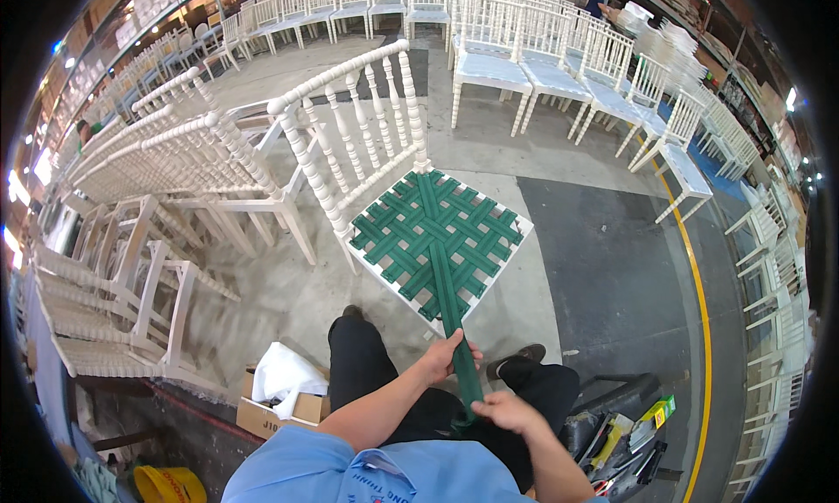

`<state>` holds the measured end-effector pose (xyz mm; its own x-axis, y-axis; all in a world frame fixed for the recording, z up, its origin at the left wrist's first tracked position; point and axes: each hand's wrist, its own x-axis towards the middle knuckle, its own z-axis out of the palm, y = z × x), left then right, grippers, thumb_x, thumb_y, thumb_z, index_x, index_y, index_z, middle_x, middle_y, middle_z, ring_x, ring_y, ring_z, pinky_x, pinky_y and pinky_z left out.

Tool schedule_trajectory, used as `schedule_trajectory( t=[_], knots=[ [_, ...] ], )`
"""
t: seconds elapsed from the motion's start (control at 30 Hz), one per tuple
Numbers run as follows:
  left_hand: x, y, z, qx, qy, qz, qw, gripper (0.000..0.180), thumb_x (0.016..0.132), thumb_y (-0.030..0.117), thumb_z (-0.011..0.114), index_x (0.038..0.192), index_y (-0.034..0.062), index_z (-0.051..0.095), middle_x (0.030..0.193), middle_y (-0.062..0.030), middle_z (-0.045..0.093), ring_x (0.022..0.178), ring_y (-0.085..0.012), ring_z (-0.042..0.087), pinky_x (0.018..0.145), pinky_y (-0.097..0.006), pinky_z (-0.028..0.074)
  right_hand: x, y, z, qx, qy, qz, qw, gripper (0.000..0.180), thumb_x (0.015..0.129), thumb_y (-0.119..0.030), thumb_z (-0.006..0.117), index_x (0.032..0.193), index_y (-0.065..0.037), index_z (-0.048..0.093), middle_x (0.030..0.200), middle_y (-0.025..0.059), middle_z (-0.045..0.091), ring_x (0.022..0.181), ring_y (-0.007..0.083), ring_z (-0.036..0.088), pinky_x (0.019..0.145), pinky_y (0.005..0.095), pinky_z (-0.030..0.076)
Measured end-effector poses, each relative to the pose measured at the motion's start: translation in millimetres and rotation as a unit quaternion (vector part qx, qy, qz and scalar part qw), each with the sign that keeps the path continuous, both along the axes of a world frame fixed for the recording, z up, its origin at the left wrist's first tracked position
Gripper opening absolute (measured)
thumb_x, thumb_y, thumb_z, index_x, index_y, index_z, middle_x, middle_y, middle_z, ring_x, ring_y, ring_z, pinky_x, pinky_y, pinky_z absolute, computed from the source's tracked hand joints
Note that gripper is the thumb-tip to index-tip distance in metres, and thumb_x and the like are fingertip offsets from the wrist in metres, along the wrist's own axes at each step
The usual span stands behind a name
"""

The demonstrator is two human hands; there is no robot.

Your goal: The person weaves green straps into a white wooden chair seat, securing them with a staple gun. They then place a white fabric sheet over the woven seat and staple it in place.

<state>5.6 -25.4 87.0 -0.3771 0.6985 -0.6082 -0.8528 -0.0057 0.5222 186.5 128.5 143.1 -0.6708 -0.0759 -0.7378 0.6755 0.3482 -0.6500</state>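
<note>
A white wooden chair [328,151] with turned spindles stands before me. Green webbing strips [411,232] are woven across its seat frame, with square gaps between them. One long green webbing strap [446,284] runs diagonally over the weave and off the seat's near corner toward my lap. My left hand [447,357] is closed round this strap just past the corner. Nearer my body, my right hand [507,411] pinches the strap's lower stretch. The strap's end, by my lap, is partly hidden.
At the left, more white chairs [166,162] stand and lie stacked close together. Rows of white chairs [559,75] with pale seats fill the far side. A cardboard box [308,409] with white plastic sits by my left leg, and a tray of tools [616,442] lies at my right.
</note>
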Motion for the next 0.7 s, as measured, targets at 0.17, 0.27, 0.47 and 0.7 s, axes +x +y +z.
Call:
schedule_trajectory(
  t=[0.17,0.27,0.47,0.7],
  knots=[
    [8,-7,5,-0.011,0.010,-0.030,0.999,0.060,0.114,0.057,0.037,0.115,0.0055,0.068,0.108,-0.0151,0.077,0.102,-0.0278,0.075,0.089,-0.045,0.060,-104,60,-9,-0.059,0.037,-0.201,0.977,0.058,0.109,-0.045,0.062,0.143,0.003,0.060,0.132,0.0121,0.070,0.112,0.0222,0.068,0.098,0.0413,0.054],
    [20,-6,2,-0.006,-0.004,-0.063,0.998,0.061,0.114,0.058,0.037,0.112,0.0059,0.069,0.108,-0.0145,0.077,0.105,-0.0290,0.074,0.093,-0.049,0.058,-183,36,-40,-0.264,-0.007,-0.226,0.938,0.054,0.113,-0.044,0.053,0.142,0.000,0.056,0.133,0.0183,0.067,0.115,0.0313,0.067,0.099,0.0472,0.055],
    [18,-6,-20,0.004,-0.071,-0.017,0.997,0.057,0.113,0.057,0.041,0.118,0.0081,0.069,0.107,-0.0088,0.077,0.098,-0.0250,0.072,0.089,-0.045,0.055,-252,-11,-78,-0.322,-0.064,-0.350,0.877,0.035,0.117,-0.038,0.043,0.115,-0.006,0.059,0.086,0.0060,0.062,0.067,0.0187,0.055,0.061,0.0362,0.047],
    [-44,-20,-60,-0.340,0.083,0.251,0.903,0.081,0.100,0.063,0.065,0.150,0.0021,0.046,0.138,-0.0188,0.060,0.123,-0.0353,0.062,0.099,-0.050,0.052,-227,-35,-96,-0.158,0.011,-0.349,0.924,0.027,0.114,-0.033,0.047,0.102,-0.010,0.055,0.067,-0.0018,0.048,0.049,0.0113,0.035,0.043,0.0329,0.028]
  ],
)
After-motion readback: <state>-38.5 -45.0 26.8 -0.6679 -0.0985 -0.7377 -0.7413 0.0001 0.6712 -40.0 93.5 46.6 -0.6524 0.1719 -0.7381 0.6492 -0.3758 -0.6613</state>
